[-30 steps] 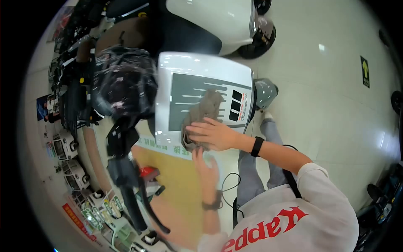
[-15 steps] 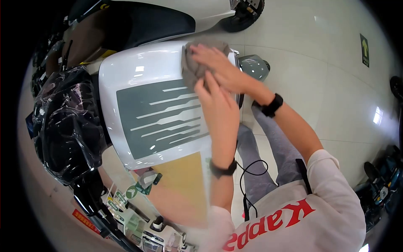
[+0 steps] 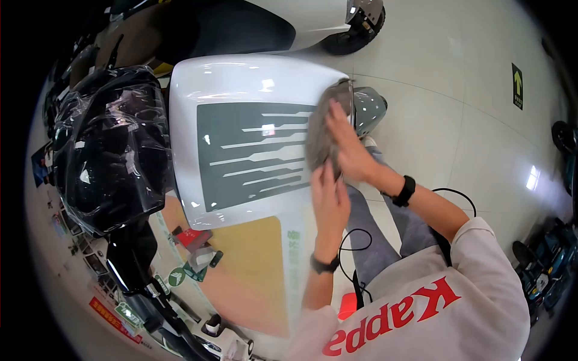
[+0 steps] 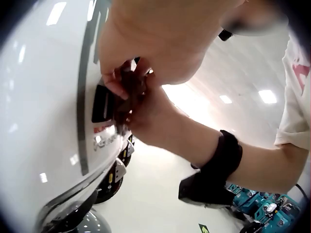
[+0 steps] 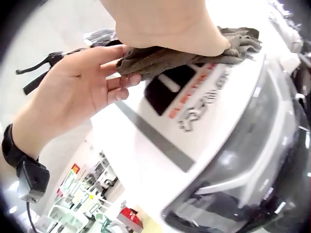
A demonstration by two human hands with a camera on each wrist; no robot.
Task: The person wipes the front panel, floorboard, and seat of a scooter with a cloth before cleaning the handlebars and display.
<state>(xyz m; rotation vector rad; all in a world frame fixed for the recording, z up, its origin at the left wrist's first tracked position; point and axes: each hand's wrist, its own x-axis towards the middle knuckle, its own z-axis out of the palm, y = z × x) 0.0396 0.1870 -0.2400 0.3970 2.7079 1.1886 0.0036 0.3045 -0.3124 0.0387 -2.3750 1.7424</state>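
Observation:
A grey-brown cloth (image 3: 319,135) lies bunched on the end of a glossy white vehicle panel (image 3: 241,78) with a grey striped decal (image 3: 253,156). My right hand (image 3: 351,147) presses the cloth down with extended fingers. Lower along the same edge, my left hand (image 3: 331,198) has its fingertips at the cloth. In the right wrist view, thumb and fingers of the left hand (image 5: 73,87) pinch the near edge of the cloth (image 5: 165,58). Black blocks and red lettering (image 5: 194,90) show beside it, next to a clear lamp cover (image 5: 233,165). In the left wrist view the hands largely hide the cloth.
A plastic-wrapped black part (image 3: 114,150) and a handlebar (image 3: 168,325) stand left of the panel. Another scooter (image 3: 241,30) is close behind it. A grey rounded part (image 3: 368,111) juts beyond the panel's end. A cable (image 3: 355,231) hangs near my legs.
Both hands and the cloth went from the panel's near middle to its far corner, then back along its right end. The head view has shifted, showing the decal more fully.

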